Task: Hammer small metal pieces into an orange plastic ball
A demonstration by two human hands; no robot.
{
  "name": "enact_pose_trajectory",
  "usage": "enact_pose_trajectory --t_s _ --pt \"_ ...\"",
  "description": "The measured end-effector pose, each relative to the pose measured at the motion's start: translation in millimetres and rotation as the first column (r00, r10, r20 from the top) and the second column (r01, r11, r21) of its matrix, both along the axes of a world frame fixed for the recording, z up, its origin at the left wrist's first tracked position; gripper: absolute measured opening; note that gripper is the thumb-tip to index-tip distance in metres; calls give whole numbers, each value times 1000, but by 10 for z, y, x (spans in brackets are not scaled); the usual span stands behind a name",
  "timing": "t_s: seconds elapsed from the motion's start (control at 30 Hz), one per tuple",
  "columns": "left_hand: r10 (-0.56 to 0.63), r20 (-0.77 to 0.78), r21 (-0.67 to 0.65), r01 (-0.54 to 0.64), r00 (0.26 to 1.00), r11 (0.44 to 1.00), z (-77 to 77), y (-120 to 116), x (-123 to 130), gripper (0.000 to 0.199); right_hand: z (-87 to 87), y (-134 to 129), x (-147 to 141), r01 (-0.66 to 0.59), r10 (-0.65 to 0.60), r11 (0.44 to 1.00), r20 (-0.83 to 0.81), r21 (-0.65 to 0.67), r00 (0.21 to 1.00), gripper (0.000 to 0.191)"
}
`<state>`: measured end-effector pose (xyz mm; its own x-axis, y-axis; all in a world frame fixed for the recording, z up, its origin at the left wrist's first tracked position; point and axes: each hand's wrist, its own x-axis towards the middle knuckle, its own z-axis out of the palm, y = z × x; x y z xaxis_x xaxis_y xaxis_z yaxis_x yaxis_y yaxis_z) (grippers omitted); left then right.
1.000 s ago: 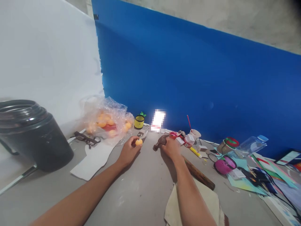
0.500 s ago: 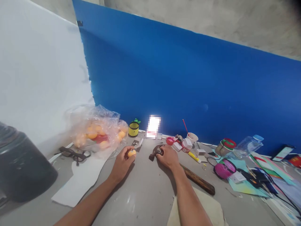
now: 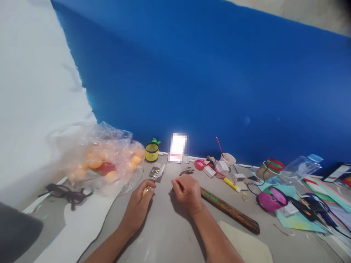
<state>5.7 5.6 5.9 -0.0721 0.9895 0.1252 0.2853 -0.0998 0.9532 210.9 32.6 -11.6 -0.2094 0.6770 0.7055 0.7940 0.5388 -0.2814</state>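
My left hand is curled round a small orange ball, its thumb and fingers hiding much of it. A shiny spot shows on the ball's top. My right hand is closed in a pinch above a hammer, covering much of its head. The claw shows beyond the knuckles, and the worn wooden handle lies on the table toward the right. Whatever is between the right fingertips cannot be made out. Just beyond my left hand lies a small open box with shiny metal bits in it.
Clear plastic bags of orange balls and dark glasses lie left. A yellow mesh pot and a bright blurred screen stand behind. Rightward are a yellow tube, a paper cup, a pink pouch and cables.
My right hand has lifted from the hammer head and shifted left, its fingers now closed together. My left hand still holds the ball, turned more out of sight. The whole view has tilted downward.
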Motion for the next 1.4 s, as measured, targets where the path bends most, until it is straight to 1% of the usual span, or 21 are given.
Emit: enact_pose_trajectory --t_s 0.1,0.2,0.33,0.43,0.53,0.6,0.67,0.73,0.77,0.83,0.9,0.93,1.0,1.07,1.1,1.17,1.27,1.33,1.4 --pt "-13 36 -16 14 999 1000 17 12 -10 39 4 -48 -197 -71 71 997 18 6 997 34" --pt "-10 35 -26 11 999 1000 24 21 -8 48 -2 -33 -369 -127 127 992 5 -14 992 32" --pt "-5 -14 -26 5 1000 1000 8 22 -9 46 -23 29 -510 -165 163 985 -33 -49 986 34" --pt "35 -60 -37 -37 998 999 -9 40 -27 38 -30 55 -493 -179 175 982 -70 -62 982 34" --pt "92 -87 -47 -97 992 994 -15 70 -48 29 -18 61 -382 -189 180 978 -97 -88 979 35" --pt "101 -96 -72 -108 990 992 1 81 -60 31 -3 65 -296 -177 163 977 -122 -116 979 36" --pt "107 -103 -123 -120 989 985 39 80 -71 36 6 73 -230 -150 127 978 -153 -148 980 37" --pt "132 -116 -152 -149 984 977 99 78 -84 35 8 83 -200 -123 91 975 -172 -185 981 38" --pt "140 -132 -144 -159 981 977 134 82 -91 31 8 88 -197 -115 79 972 -174 -205 982 38" --pt "126 -192 -79 -144 973 986 206 114 -109 25 9 93 -209 -110 72 964 -164 -240 984 37" --pt "74 -305 16 -73 950 997 274 194 -125 23 18 95 -229 -109 74 961 -145 -256 987 36" --pt "58 -376 64 -36 925 997 304 254 -128 23 24 95 -239 -106 74 961 -134 -255 988 36" --pt "39 -530 131 36 847 991 358 407 -114 24 34 97 -253 -99 73 963 -113 -250 991 35" --pt "20 -667 136 95 745 986 406 578 -69 25 35 104 -261 -91 68 965 -99 -245 993 33" --pt "-4 -725 105 117 689 988 428 658 -36 26 31 109 -265 -85 64 966 -94 -244 994 33" --pt "-77 -820 -2 132 568 991 471 785 40 27 18 121 -274 -72 53 967 -85 -245 995 32" --pt "-194 -892 -169 97 408 981 537 873 144 23 0 139 -291 -64 45 962 -77 -267 996 31" --pt "-257 -905 -243 82 340 966 581 879 181 21 -5 148 -303 -64 43 955 -79 -290 996 31" --pt "-295 -903 -282 88 311 955 611 869 182 19 -4 155 -312 -57 33 948 -83 -313 996 30"
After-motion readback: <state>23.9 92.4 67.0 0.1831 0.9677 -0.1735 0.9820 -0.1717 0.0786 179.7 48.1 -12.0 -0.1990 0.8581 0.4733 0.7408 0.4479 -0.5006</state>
